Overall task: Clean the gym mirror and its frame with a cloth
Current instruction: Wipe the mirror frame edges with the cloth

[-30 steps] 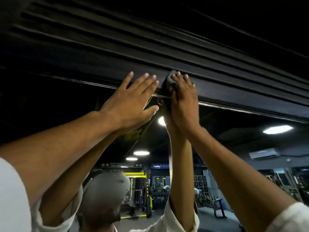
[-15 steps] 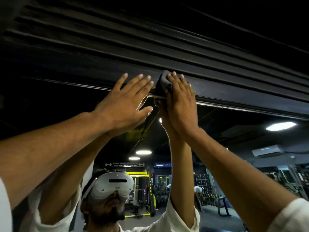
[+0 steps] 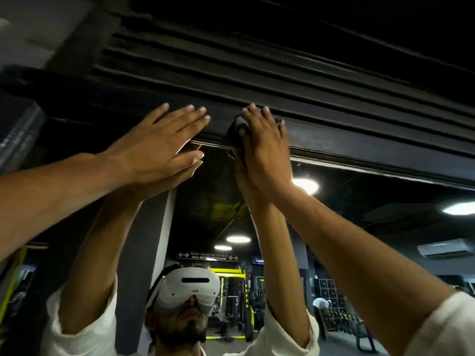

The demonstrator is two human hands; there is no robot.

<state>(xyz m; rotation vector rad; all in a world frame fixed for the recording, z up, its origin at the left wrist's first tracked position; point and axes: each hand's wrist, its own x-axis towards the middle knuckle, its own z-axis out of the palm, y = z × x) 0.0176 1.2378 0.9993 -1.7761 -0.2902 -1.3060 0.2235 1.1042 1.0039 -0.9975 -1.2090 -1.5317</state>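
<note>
A large gym mirror [image 3: 359, 240] fills the lower half of the view, and its dark top frame [image 3: 359, 142] runs across above it, sloping down to the right. My right hand [image 3: 264, 150] lies flat with straight fingers over a dark cloth [image 3: 237, 125], pressing it against the frame's lower band. Only the cloth's left edge shows beside my fingers. My left hand [image 3: 156, 147] is spread flat against the frame just left of the cloth, fingers straight, holding nothing. Both arms reach upward.
Above the frame run several dark ribbed slats [image 3: 257, 68]. A grey wall corner [image 3: 30, 34] stands at the top left. The mirror reflects my raised arms, a white headset [image 3: 190, 289], yellow gym racks [image 3: 231, 299] and ceiling lights [image 3: 237, 238].
Both hands slid left along the frame with the cloth under my right palm. The view has tipped down, so more of the reflection and the left wall corner show.
</note>
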